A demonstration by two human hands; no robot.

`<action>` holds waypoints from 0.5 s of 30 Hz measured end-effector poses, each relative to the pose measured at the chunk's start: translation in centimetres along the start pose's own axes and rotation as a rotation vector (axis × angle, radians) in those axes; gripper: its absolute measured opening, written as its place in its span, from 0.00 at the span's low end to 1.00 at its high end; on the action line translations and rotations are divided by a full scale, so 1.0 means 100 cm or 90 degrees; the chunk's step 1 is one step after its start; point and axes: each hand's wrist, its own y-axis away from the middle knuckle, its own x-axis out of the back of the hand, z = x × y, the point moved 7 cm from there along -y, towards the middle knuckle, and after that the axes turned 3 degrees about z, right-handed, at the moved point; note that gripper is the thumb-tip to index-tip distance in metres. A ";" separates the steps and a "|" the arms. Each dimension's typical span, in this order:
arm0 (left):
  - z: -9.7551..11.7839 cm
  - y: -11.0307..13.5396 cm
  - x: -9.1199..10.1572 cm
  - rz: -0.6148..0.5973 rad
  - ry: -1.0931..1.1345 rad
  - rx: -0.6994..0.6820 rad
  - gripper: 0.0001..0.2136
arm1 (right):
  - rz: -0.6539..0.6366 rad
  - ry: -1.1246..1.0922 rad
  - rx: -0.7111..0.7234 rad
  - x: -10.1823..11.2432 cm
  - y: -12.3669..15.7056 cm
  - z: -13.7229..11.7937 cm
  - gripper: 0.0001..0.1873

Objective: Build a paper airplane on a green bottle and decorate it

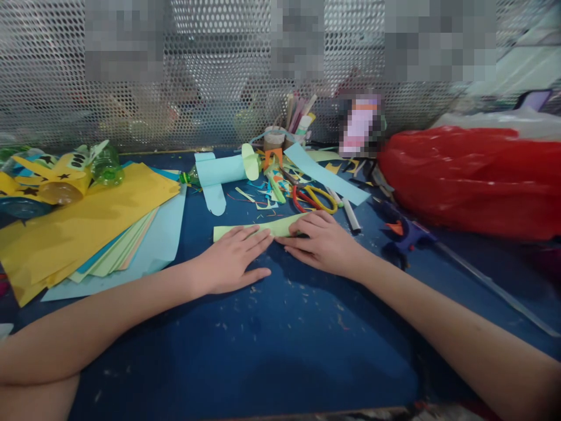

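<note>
Head view. A light green paper strip (280, 225) lies flat on the blue tabletop (280, 345), at the centre of the frame, its long axis running from 9 o'clock to 3 o'clock with the right end tilted slightly away from the person. The left hand (232, 262) lies palm down at the strip's left half, fingers (252, 240) extended and held close together, their tips resting on the paper. The right hand (325, 242) covers the right end, knuckles arched, fingers (302, 224) side by side and pressing down. Neither hand appears to close round the strip.

Judged from its look, the strip is thin, very light and limp: it should crease readily, tear at an edge and slide on the smooth tabletop unless pinned. A flat press holds it best; to lift it, a pinch at a long edge or a corner would suit.

About the strip:
- at 9 o'clock, a fanned stack of coloured sheets (87, 234);
- at 11 o'clock, a bottle wrapped in pale blue paper (219, 171);
- at 1 o'clock, scissors (313, 199) with red and yellow handles, amid paper offcuts;
- at 3 o'clock, a blue glue gun (405, 231), with a red plastic bag (468, 181) behind it.
</note>
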 end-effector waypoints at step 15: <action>0.001 0.001 0.000 -0.005 -0.008 -0.001 0.32 | -0.091 -0.010 -0.037 0.012 0.001 0.020 0.19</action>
